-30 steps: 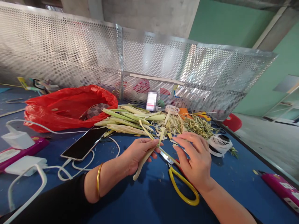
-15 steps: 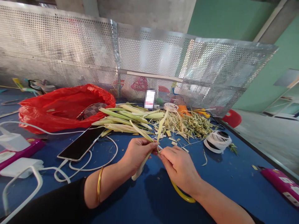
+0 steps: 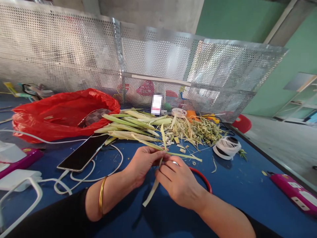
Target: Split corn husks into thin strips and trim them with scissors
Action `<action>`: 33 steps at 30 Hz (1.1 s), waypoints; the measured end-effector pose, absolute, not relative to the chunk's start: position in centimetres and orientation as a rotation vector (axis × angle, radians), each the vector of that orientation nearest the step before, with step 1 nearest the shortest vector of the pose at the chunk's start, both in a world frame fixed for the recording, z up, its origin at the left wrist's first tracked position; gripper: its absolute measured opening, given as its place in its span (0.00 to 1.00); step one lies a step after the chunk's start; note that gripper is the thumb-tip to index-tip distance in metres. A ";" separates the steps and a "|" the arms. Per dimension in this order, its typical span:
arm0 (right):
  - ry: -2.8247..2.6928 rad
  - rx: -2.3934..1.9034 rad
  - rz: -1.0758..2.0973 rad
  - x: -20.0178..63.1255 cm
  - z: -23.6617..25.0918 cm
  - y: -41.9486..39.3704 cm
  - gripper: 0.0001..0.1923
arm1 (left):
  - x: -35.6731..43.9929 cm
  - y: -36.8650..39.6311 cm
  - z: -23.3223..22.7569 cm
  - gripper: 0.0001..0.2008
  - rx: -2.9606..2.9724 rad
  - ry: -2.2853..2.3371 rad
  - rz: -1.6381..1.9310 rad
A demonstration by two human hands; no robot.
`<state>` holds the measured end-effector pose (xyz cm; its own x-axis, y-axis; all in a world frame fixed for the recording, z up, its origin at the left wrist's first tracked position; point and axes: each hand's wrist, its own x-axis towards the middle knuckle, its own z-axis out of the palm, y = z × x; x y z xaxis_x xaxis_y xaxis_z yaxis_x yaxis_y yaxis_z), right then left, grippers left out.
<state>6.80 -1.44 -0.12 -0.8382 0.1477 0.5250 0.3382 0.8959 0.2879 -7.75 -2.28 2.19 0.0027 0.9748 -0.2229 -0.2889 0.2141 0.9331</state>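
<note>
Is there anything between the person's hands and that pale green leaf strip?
Nothing visible. The left hand and right hand both already pinch the pale green leaf strip directly, above the blue table.

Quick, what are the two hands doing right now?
Left hand: closed, pinching a pale green leaf strip.
Right hand: closed on the same strip, fingers curled beside the left.

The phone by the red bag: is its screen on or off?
Off. The phone lies face up on the blue table with a dark, blank screen, though a white cable runs from its near end.
</note>
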 end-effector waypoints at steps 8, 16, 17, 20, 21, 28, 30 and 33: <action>-2.463 -0.135 -0.399 7.1 0.0 -1.8 0.12 | -7.3 -2.4 1.2 0.09 0.812 1.112 1.255; -2.530 -0.212 -0.516 6.5 -0.3 -1.9 0.13 | -7.4 -2.3 0.8 0.12 0.784 1.036 1.184; -2.544 -0.237 -0.538 6.4 -0.3 -1.9 0.12 | -7.5 -2.2 0.9 0.14 0.768 1.021 1.178; -2.575 -0.240 -0.537 6.4 -0.1 -2.0 0.13 | -7.7 -2.1 1.3 0.14 0.748 1.020 1.197; -2.561 -0.227 -0.522 6.5 0.1 -2.0 0.14 | -7.8 -2.1 1.4 0.14 0.749 1.030 1.206; -2.258 -0.815 -0.422 7.9 1.3 -0.5 0.09 | -8.1 -1.7 1.7 0.11 0.819 1.134 1.286; -2.368 -0.866 -0.301 8.0 1.1 0.0 0.13 | -8.1 -1.6 1.6 0.10 0.861 1.239 1.321; -2.463 -0.821 -0.120 7.8 0.9 -0.3 0.16 | -8.1 -1.5 1.7 0.08 0.927 1.318 1.330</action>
